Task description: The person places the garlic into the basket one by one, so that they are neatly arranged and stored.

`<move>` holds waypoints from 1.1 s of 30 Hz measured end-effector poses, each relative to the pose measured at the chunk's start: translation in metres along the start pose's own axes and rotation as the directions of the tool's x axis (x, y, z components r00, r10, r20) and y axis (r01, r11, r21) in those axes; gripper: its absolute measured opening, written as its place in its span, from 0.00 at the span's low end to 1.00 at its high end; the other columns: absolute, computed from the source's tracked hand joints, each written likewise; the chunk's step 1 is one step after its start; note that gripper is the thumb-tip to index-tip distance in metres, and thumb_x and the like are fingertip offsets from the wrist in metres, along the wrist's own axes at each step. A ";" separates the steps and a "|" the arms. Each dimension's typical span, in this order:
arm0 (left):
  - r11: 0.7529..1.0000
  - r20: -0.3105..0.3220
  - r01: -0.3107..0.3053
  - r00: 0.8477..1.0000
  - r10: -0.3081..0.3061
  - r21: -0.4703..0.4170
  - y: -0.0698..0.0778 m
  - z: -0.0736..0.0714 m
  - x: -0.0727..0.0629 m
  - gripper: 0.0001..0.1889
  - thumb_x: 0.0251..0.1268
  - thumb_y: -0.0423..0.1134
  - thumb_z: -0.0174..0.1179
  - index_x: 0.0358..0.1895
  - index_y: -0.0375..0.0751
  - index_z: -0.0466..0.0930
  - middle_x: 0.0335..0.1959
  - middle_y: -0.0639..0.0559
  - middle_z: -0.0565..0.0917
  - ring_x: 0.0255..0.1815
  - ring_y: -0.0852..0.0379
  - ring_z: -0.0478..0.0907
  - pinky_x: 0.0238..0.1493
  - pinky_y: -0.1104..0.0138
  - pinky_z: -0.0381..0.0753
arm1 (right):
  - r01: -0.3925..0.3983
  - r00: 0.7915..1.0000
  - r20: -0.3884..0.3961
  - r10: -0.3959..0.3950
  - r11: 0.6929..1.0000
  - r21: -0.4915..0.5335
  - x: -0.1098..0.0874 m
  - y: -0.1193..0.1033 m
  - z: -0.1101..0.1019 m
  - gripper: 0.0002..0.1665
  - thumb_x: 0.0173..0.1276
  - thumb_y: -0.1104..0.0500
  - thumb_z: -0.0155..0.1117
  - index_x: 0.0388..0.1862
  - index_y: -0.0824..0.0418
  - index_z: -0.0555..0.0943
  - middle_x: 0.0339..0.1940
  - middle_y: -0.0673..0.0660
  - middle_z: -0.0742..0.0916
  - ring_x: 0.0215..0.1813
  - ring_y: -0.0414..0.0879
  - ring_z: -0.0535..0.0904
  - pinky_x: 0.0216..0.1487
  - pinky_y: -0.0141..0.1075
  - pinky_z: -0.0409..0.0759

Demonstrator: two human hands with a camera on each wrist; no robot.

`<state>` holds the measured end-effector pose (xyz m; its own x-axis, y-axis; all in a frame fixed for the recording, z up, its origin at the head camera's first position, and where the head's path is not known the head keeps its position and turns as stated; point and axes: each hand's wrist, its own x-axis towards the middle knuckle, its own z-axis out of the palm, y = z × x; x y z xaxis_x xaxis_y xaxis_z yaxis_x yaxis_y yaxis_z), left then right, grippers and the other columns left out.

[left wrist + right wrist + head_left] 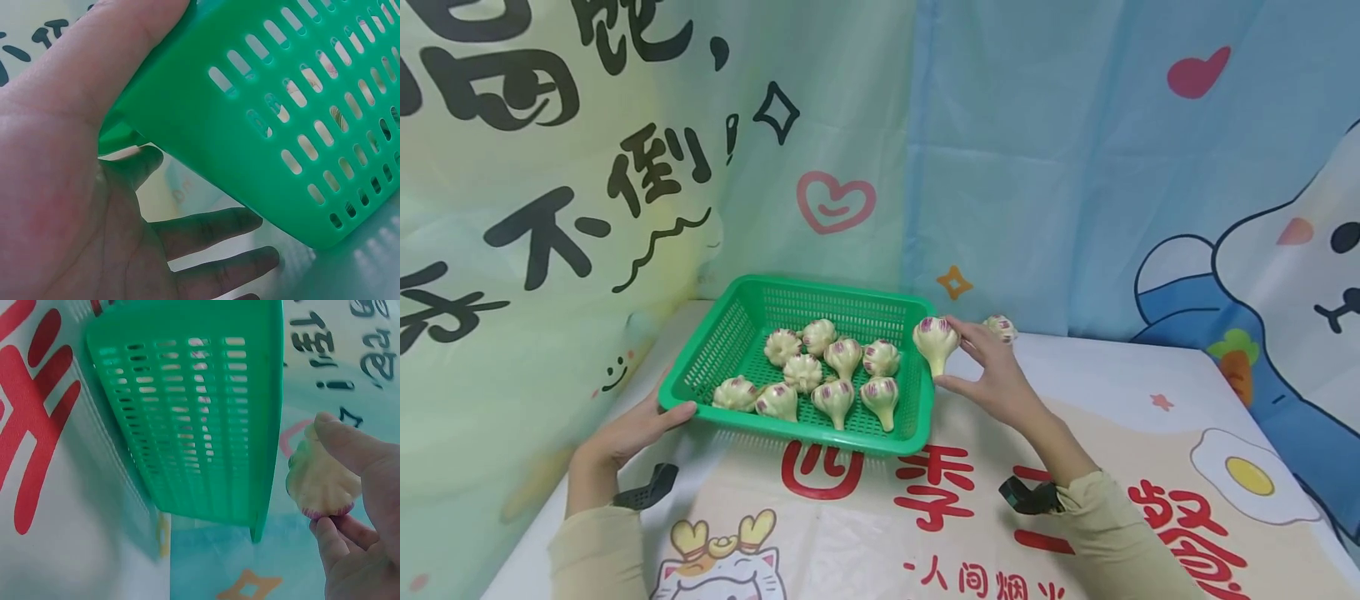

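Note:
A green plastic basket (857, 442) with slotted walls holds several garlic bulbs (803, 372), white with purple streaks. My left hand (628, 429) grips its left front corner, the thumb lying over the rim. Seen from the left wrist, the other fingers (209, 231) spread beneath that rim, beside the outer wall. Just past the basket's right rim, my right hand (992, 375) pinches a garlic bulb (936, 340) between thumb and fingertips, stem pointing down. In the right wrist view this same bulb (322, 478) is beside the basket's rim, with the thumb at its stem end.
Behind my right hand, another garlic bulb (1001, 327) lies near the table's back edge. The table is covered by a printed cloth (985, 467) with red characters and a fried egg picture. A printed curtain (1000, 167) hangs along the back and left sides.

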<state>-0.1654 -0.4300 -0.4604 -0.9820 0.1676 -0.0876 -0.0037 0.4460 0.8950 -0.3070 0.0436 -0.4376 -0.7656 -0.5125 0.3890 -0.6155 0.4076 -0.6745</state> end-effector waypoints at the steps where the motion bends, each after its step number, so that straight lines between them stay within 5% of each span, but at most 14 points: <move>1: 1.000 0.001 -0.004 1.000 0.004 -0.003 0.000 0.000 0.000 0.43 0.73 0.41 0.47 0.75 0.59 0.23 0.77 0.38 0.38 0.73 0.38 0.42 0.53 0.84 0.60 | 0.010 1.000 0.012 -0.010 1.000 -0.009 0.001 -0.003 0.000 0.50 0.53 0.58 0.75 0.73 0.54 0.62 0.66 0.58 0.72 0.68 0.52 0.66 0.61 0.45 0.72; 13: 1.000 0.004 -0.021 1.000 0.021 -0.007 -0.001 0.000 0.001 0.42 0.73 0.43 0.47 0.76 0.57 0.23 0.76 0.37 0.39 0.72 0.38 0.44 0.52 0.83 0.62 | 0.063 0.984 0.172 -0.048 0.994 -0.086 0.020 -0.032 -0.005 0.50 0.54 0.51 0.74 0.74 0.52 0.61 0.65 0.57 0.73 0.68 0.52 0.68 0.61 0.45 0.73; 24: 0.999 0.007 -0.038 0.999 0.038 0.008 -0.002 -0.002 0.001 0.42 0.73 0.43 0.47 0.75 0.59 0.24 0.77 0.39 0.37 0.73 0.38 0.42 0.52 0.83 0.61 | 0.079 0.957 0.287 -0.051 0.993 -0.088 0.060 -0.057 -0.006 0.49 0.56 0.50 0.73 0.74 0.50 0.60 0.66 0.56 0.71 0.68 0.52 0.69 0.62 0.45 0.72; 28: 1.000 0.000 -0.009 1.000 0.009 0.004 0.002 0.000 0.001 0.43 0.73 0.42 0.47 0.75 0.58 0.22 0.76 0.37 0.38 0.72 0.38 0.43 0.67 0.60 0.60 | 0.093 0.950 0.306 -0.068 0.993 -0.069 0.074 -0.063 -0.002 0.49 0.56 0.50 0.72 0.74 0.50 0.60 0.66 0.56 0.71 0.68 0.52 0.69 0.62 0.43 0.73; 31: 1.000 -0.001 0.012 1.000 -0.012 0.008 0.003 0.001 0.001 0.44 0.73 0.43 0.47 0.75 0.57 0.21 0.76 0.36 0.39 0.72 0.37 0.43 0.65 0.39 0.52 | 0.110 0.944 0.320 -0.083 0.992 -0.068 0.084 -0.067 0.002 0.49 0.56 0.50 0.73 0.74 0.50 0.60 0.67 0.56 0.70 0.68 0.52 0.70 0.62 0.43 0.73; 33: 1.000 0.000 0.007 1.000 -0.007 0.011 0.002 0.001 0.001 0.44 0.73 0.43 0.47 0.75 0.57 0.21 0.76 0.36 0.38 0.72 0.38 0.43 0.65 0.39 0.52 | 0.128 0.938 0.333 -0.096 0.989 -0.073 0.092 -0.070 0.004 0.49 0.56 0.50 0.73 0.74 0.50 0.59 0.68 0.57 0.69 0.68 0.52 0.69 0.63 0.43 0.72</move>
<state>-0.1664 -0.4281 -0.4588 -0.9820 0.1642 -0.0935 -0.0083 0.4568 0.8895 -0.3334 -0.0351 -0.3566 -0.5963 -0.7719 0.2206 -0.7201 0.3928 -0.5720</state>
